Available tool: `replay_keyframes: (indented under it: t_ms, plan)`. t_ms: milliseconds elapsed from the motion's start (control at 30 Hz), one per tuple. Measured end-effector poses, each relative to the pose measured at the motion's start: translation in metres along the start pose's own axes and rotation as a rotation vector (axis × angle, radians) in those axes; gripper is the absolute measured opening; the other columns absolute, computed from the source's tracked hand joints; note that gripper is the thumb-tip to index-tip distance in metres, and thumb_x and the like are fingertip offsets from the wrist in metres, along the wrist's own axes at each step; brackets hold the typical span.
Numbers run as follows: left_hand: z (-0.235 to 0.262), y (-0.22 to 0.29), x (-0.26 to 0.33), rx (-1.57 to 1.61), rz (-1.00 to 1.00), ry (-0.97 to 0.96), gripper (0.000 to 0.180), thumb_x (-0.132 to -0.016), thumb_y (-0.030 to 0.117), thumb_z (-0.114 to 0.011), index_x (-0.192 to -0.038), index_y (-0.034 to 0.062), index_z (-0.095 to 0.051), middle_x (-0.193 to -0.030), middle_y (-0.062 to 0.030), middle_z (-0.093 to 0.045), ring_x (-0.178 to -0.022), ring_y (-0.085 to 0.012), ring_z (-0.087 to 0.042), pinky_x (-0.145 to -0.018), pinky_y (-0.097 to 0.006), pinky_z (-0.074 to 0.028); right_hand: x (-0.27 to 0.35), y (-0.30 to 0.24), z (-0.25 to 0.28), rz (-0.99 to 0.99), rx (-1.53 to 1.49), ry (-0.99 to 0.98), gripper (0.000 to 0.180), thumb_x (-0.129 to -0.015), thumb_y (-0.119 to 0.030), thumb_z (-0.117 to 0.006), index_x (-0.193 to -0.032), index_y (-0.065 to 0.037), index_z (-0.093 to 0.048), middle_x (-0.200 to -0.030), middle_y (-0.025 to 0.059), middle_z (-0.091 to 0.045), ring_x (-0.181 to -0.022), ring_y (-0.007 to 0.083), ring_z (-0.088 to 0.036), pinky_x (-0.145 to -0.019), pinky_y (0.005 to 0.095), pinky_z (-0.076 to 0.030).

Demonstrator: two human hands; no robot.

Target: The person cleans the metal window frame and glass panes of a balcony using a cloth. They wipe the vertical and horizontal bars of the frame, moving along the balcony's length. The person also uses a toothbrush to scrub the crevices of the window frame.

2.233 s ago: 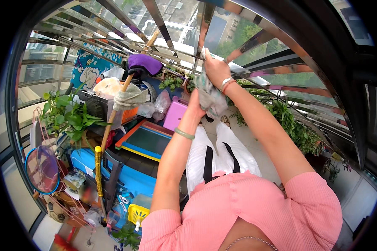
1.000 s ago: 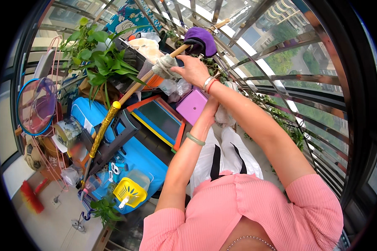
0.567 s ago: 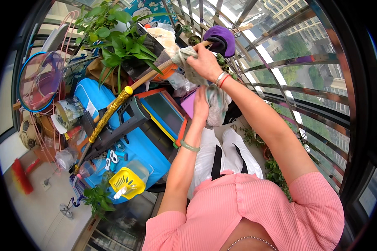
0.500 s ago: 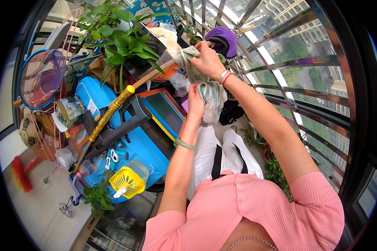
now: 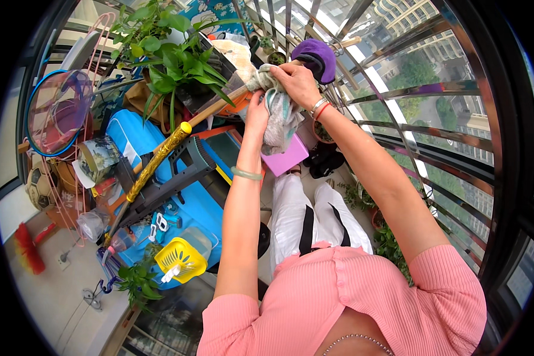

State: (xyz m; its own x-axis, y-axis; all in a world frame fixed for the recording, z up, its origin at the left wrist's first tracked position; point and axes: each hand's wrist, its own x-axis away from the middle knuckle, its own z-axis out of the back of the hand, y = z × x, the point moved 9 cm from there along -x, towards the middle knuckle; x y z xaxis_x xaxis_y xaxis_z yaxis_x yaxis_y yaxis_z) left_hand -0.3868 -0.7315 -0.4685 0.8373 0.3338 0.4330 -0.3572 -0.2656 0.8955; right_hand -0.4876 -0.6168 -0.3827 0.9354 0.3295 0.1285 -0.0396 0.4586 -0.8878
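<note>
A greyish-white cloth (image 5: 282, 121) with pale green patches drapes over a wooden pole (image 5: 222, 104) and hangs below it. My right hand (image 5: 299, 86) is closed on the upper part of the cloth, at the pole. Just left of it and slightly lower, my left hand (image 5: 256, 115) grips the cloth's near edge; its fingertips are partly hidden by the fabric. Beyond my right hand, a purple item with a dark lining (image 5: 315, 59) hangs close to the pole.
To the left, a gold-wrapped stick (image 5: 160, 157) and a black plastic frame (image 5: 166, 181) lie over blue boxes (image 5: 199, 219). A yellow basket (image 5: 181, 259) stands nearby. Leafy plants (image 5: 175, 65) overhang the pole. Metal railings (image 5: 433, 124) line the right; a purple box (image 5: 288, 155) is below the cloth.
My left hand has moved up and left, nearer the pole, and the hanging cloth has risen and shifted left with it. The purple box below now shows more. My right hand stays at the pole.
</note>
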Motion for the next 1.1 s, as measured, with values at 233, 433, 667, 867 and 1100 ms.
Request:
replay_keyframes:
  t_ms: [233, 433, 667, 867, 1100]
  plan:
    - [0.029, 0.024, 0.041, 0.146, -0.002, 0.182, 0.026, -0.093, 0.02, -0.054, -0.111, 0.0022, -0.061, -0.102, -0.0033, -0.064, -0.089, -0.0101, -0.058, -0.08, -0.024, -0.045, -0.006, 0.007, 0.018, -0.036, -0.216, 0.159, 0.034, -0.089, -0.032, -0.056, -0.084, 0.0, -0.064, -0.064, 0.0125, -0.058, -0.057, 0.018, -0.055, -0.059, 0.0316, -0.044]
    - [0.068, 0.039, 0.094, 0.67, -0.084, 0.215, 0.03, -0.093, 0.014, -0.053, -0.121, 0.0029, -0.052, -0.111, -0.0111, -0.062, -0.093, -0.0209, -0.063, -0.081, -0.034, -0.053, -0.002, 0.0, 0.013, -0.031, -0.485, 0.171, 0.032, -0.089, -0.029, -0.058, -0.082, 0.002, -0.064, -0.061, 0.0007, -0.055, -0.057, 0.0069, -0.046, -0.055, 0.0261, -0.039]
    - [0.09, 0.019, 0.101, 0.568, -0.116, 0.415, 0.031, -0.092, 0.019, -0.057, -0.119, 0.0042, -0.055, -0.106, -0.0064, -0.062, -0.091, -0.0167, -0.062, -0.077, -0.031, -0.051, 0.013, 0.021, 0.006, -0.095, -0.294, 0.194, 0.026, -0.085, -0.023, -0.062, -0.088, 0.003, -0.066, -0.066, 0.0063, -0.062, -0.059, 0.0095, -0.054, -0.057, 0.027, -0.043]
    - [0.09, 0.005, 0.105, 0.524, -0.151, 0.466, 0.03, -0.093, 0.021, -0.052, -0.119, 0.0061, -0.054, -0.108, -0.0061, -0.061, -0.093, -0.0176, -0.061, -0.079, -0.031, -0.051, 0.018, 0.013, 0.027, -0.066, -0.439, 0.388, 0.024, -0.086, -0.022, -0.062, -0.088, 0.002, -0.065, -0.07, 0.0031, -0.062, -0.062, 0.0084, -0.052, -0.06, 0.0259, -0.043]
    - [0.062, 0.031, 0.094, 0.767, -0.151, 0.292, 0.039, -0.094, 0.028, -0.053, -0.127, 0.0068, -0.051, -0.115, -0.0066, -0.059, -0.1, -0.0193, -0.06, -0.085, -0.034, -0.051, 0.001, 0.001, 0.04, -0.003, -0.463, 0.363, 0.026, -0.086, -0.023, -0.061, -0.09, 0.002, -0.065, -0.073, 0.004, -0.064, -0.065, 0.0089, -0.055, -0.06, 0.0252, -0.044]
